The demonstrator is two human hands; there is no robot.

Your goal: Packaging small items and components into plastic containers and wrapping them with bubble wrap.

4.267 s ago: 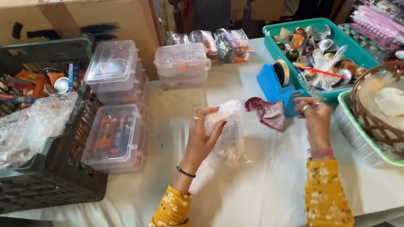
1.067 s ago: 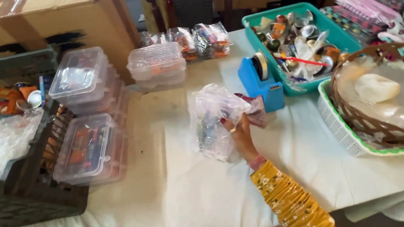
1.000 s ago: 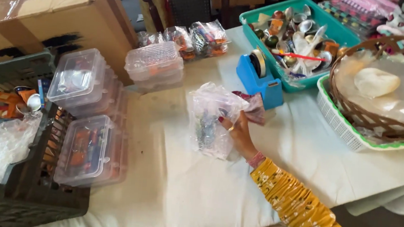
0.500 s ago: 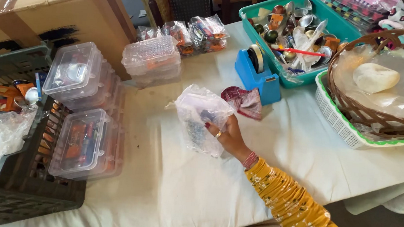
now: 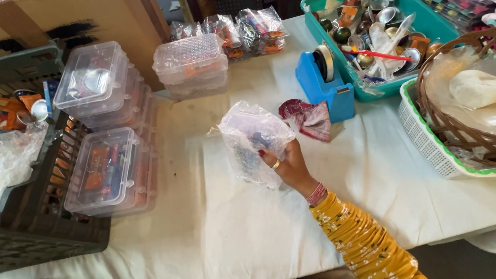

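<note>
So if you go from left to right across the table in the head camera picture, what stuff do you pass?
Dark crate → clear lidded boxes → clear bag in the right hand → blue tape dispenser → brown woven basket.

We take this for a home packing corner, a small craft or gift-kit business. A table [image 5: 374,185] under a white cloth fills the middle. At nine o'clock stand clear lidded boxes [image 5: 110,170] of small goods beside a dark crate [image 5: 23,222]. At eleven sits a taped carton [image 5: 64,1]. At one o'clock we see a blue tape dispenser [image 5: 326,83] and a teal bin [image 5: 382,88] of little metal cups, and at two a wicker basket [image 5: 466,136].
</note>
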